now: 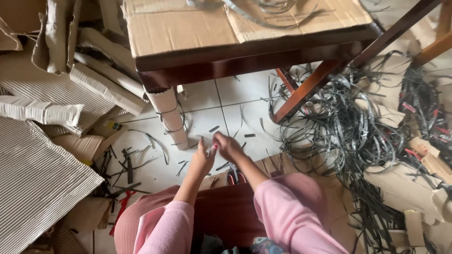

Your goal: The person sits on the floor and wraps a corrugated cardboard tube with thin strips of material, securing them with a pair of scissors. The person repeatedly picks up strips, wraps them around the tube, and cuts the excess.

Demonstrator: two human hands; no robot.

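Note:
My left hand (pixel 203 159) and my right hand (pixel 227 146) meet low over the white tiled floor (pixel 235 113), fingertips together on a small thin piece (pixel 214 146) that is too small to tell apart. Both arms wear pink sleeves. Short black strap offcuts (pixel 216 128) lie scattered on the tiles around the hands. Just below my right hand, red-handled scissors (pixel 235 176) rest on the floor, partly hidden by my forearm.
A dark wooden table (pixel 245 59) topped with flattened cardboard stands ahead, one leg wrapped in cardboard (pixel 170 117). Corrugated cardboard sheets (pixel 37 178) pile at left. A big tangle of black plastic strapping (pixel 348 127) fills the right. Red-handled pliers (pixel 120 207) lie at lower left.

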